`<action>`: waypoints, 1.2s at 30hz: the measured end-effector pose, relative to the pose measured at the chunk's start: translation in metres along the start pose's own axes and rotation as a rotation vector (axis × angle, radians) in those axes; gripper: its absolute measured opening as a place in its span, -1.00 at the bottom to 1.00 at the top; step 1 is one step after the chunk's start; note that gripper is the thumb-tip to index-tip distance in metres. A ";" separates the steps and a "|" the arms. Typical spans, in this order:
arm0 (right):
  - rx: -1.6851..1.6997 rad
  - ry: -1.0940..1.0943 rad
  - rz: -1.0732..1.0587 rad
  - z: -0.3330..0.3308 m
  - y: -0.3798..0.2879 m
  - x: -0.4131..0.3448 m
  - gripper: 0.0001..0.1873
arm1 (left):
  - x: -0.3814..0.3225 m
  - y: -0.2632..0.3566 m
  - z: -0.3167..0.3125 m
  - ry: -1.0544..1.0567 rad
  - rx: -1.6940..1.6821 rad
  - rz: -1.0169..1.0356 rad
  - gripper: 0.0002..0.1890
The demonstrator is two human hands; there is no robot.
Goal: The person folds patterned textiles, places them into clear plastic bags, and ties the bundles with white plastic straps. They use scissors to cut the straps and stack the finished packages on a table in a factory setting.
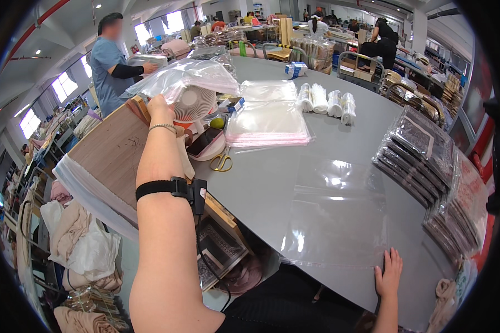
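My left hand (160, 109) reaches far forward, its fingers closed at the near edge of a loose batch of clear plastic bags (183, 77). The batch spreads above a round desk fan (193, 104) and partly covers it. Some of my fingertips are hidden by the plastic. My right hand (389, 270) rests flat on the grey table (258, 187), holding nothing. Its fingers lie at the near right corner of a flat transparent bag (337, 224). A neat stack of clear bags with pink edges (268, 120) lies beyond, left of centre.
Gold-handled scissors (221, 162) lie beside a pink-and-white case (208, 145). White plastic rolls (327, 102) stand behind. Packaged dark textiles (416, 154) are piled at right. A wooden board (108, 158) borders the left. A person in blue (108, 70) stands across.
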State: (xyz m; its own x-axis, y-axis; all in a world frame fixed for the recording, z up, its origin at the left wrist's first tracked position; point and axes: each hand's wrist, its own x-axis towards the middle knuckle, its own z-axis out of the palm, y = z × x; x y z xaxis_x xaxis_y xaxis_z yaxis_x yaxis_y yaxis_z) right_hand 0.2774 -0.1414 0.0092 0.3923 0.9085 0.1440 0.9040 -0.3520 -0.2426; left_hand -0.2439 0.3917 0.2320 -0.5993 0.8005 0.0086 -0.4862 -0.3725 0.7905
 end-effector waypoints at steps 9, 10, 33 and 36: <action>0.029 0.020 0.001 0.000 -0.001 0.000 -0.41 | 0.004 -0.002 -0.001 -0.040 -0.069 0.010 -0.73; 0.027 0.019 0.001 0.000 -0.001 0.000 -0.42 | 0.005 -0.002 -0.001 -0.049 -0.090 0.008 -0.73; 0.025 0.024 0.003 0.000 -0.001 -0.001 -0.43 | 0.002 0.004 0.002 -0.025 -0.083 -0.048 -0.69; 0.021 0.028 -0.007 0.000 0.000 -0.001 -0.43 | 0.007 0.004 0.003 -0.021 -0.141 -0.030 -0.67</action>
State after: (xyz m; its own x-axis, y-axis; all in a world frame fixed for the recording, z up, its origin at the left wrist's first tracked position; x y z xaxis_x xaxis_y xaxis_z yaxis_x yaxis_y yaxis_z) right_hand 0.2770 -0.1420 0.0088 0.3911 0.9040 0.1728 0.9031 -0.3407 -0.2616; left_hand -0.2483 0.3977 0.2367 -0.5701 0.8216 0.0004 -0.5892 -0.4092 0.6967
